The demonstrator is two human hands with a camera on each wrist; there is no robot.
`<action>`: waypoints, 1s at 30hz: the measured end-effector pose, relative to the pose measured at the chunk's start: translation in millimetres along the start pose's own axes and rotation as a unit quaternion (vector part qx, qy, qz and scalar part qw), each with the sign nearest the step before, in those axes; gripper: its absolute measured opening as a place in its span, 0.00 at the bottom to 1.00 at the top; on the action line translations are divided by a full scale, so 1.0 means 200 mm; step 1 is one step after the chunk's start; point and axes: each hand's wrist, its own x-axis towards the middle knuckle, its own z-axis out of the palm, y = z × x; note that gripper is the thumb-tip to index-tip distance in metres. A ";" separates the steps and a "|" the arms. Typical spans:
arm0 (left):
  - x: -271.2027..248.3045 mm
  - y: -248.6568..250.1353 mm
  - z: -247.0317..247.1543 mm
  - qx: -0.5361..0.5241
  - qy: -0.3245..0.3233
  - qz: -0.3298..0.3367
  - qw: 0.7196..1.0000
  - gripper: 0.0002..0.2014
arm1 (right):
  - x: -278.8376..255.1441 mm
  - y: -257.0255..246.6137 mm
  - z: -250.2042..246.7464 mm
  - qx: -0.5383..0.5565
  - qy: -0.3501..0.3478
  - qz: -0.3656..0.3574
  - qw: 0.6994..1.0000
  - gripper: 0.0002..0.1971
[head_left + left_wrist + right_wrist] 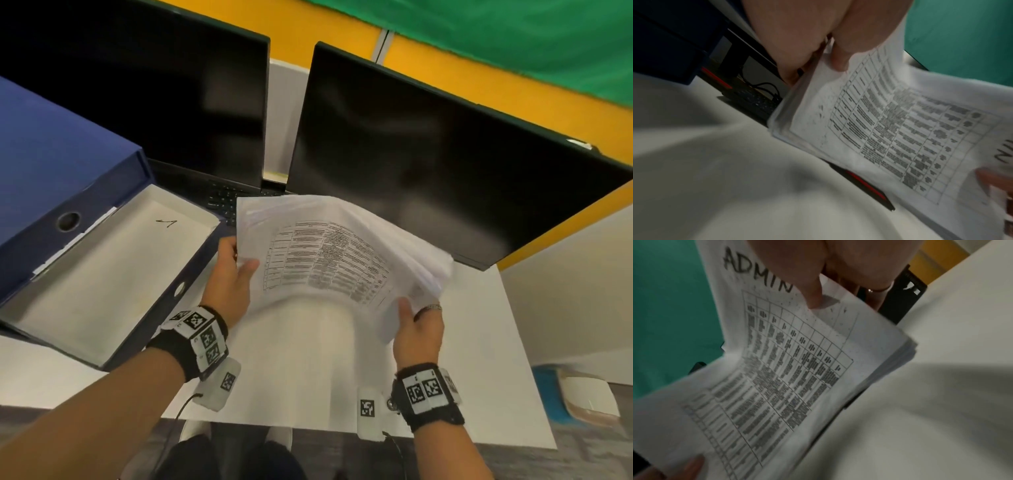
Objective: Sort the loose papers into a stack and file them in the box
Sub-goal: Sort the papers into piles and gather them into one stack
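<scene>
Box file (102, 274), blue, lies open at desk left, white interior up, lid raised behind it. My left hand (229, 277) grips the left edge of the paper stack (335, 260): thumb (840, 53) on top, fingers curled beneath. Stack held above the white desk (308, 377), just right of the box file, sagging mid-span; top sheet carries a printed table and handwritten "ADMIN". My right hand (416, 329) pinches the right edge, thumb (813, 293) on top. Two dark monitors (428, 164) behind.
</scene>
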 end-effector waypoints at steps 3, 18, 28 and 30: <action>-0.03 -0.03 -0.01 0.022 -0.029 0.017 0.999 0.21 | -0.04 0.04 0.00 -0.029 -0.019 -0.014 0.999 0.18; 0.02 0.09 0.00 0.022 0.060 0.147 0.987 0.04 | -0.01 -0.12 0.01 0.108 0.038 -0.071 0.991 0.10; 0.04 0.10 0.00 -0.075 0.033 0.082 0.993 0.19 | 0.00 -0.12 0.00 0.172 0.041 -0.052 0.983 0.28; 0.02 0.06 0.00 -0.055 0.008 0.056 0.997 0.33 | 0.00 -0.06 -0.03 0.161 0.002 -0.047 0.986 0.43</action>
